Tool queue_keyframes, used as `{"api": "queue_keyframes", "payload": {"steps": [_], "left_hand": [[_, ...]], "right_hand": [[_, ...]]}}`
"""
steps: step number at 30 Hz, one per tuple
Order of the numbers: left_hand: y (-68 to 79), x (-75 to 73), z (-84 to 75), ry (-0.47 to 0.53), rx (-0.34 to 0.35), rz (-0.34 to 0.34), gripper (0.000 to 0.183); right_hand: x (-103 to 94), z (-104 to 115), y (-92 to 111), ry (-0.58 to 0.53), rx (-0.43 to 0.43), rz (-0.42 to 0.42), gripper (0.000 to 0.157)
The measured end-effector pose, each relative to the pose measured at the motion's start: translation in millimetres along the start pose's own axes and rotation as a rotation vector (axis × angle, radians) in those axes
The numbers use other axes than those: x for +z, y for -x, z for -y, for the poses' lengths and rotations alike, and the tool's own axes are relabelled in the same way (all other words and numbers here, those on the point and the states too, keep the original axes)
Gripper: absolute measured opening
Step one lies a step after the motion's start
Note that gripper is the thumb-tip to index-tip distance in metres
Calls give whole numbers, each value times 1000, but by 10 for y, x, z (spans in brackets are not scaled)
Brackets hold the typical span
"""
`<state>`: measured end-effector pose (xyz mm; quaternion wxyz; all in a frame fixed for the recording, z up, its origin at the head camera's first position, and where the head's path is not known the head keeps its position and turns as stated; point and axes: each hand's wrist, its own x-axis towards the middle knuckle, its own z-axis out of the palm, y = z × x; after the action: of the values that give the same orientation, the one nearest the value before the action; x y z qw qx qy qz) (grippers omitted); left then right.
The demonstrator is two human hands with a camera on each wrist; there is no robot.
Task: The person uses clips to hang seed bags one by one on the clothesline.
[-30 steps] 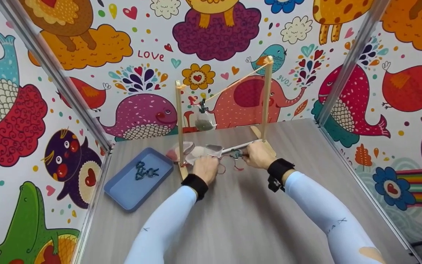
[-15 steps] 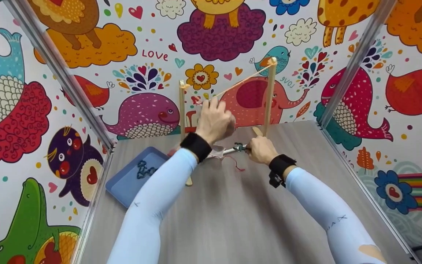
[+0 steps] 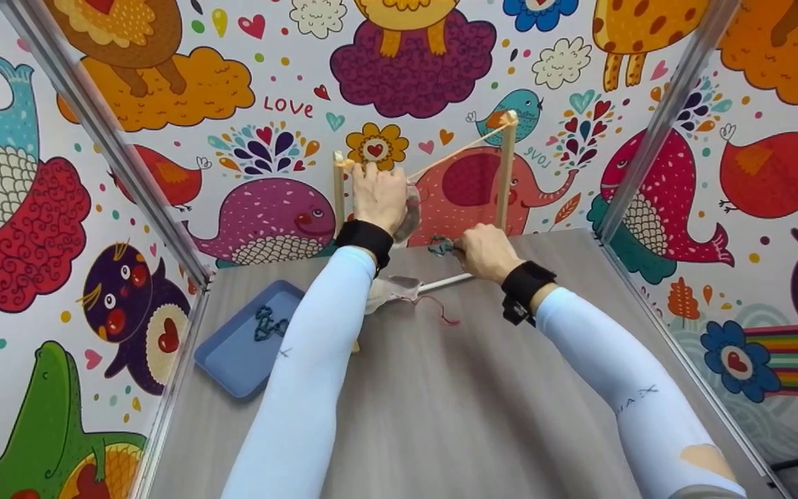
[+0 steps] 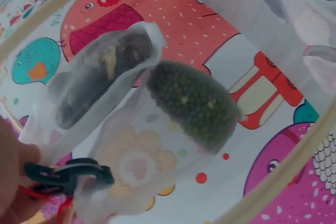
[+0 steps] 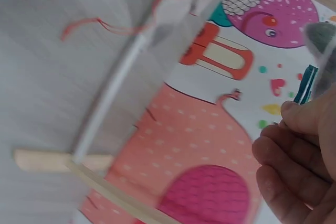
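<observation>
My left hand (image 3: 379,197) is raised at the orange string (image 3: 461,151) strung between two wooden posts (image 3: 506,173). In the left wrist view its fingers pinch the gathered top of a white mesh sachet (image 4: 105,74) with dark contents. Beside those fingers a dark green clip (image 4: 68,174) grips the neck of another sachet (image 4: 191,106), filled with green beans, and red thread shows under it. My right hand (image 3: 489,253) pinches a second dark green clip (image 3: 440,246) near the right post, above the white rod (image 3: 444,282). The left hand hides part of the string.
A blue tray (image 3: 212,360) with several dark green clips (image 3: 267,322) stands at left, partly behind the left sleeve. More white sachets (image 3: 382,294) with a red thread (image 3: 437,305) lie between the posts. A patterned wall rises behind.
My left hand has left the sachets on the table and risen to the string, bringing one sachet up beside the hanging one. My right hand has lifted its clip slightly.
</observation>
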<state>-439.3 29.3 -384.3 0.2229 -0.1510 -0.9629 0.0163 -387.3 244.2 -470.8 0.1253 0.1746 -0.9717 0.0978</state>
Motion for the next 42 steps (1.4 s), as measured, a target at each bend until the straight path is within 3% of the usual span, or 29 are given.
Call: {"api": "queue_keyframes", "payload": {"steps": [4, 10, 14, 19, 27, 31, 38, 42], "left_hand": [[-10, 48, 28, -20, -4, 31, 28], [17, 52, 28, 2, 3, -12, 17], [39, 32, 5, 19, 16, -38, 14], [56, 14, -21, 11, 23, -36, 13], [102, 28, -8, 63, 63, -106, 15], [135, 64, 14, 56, 97, -150, 15], [194, 109, 54, 9, 140, -249, 5], [250, 88, 92, 45, 200, -275, 6]], "right_hand": [[-274, 82, -152, 74, -65, -87, 23], [-690, 208, -404, 195, -184, -192, 25], [-888, 296, -557, 312, -225, -179, 22], [-1030, 408, -720, 418, -253, -94, 19], [-1073, 591, -907, 495, -331, 11, 24], [-1048, 580, -910, 487, -347, 40, 16], [-935, 448, -841, 358, -337, -44, 12], [-829, 365, -755, 253, -268, -102, 15]]}}
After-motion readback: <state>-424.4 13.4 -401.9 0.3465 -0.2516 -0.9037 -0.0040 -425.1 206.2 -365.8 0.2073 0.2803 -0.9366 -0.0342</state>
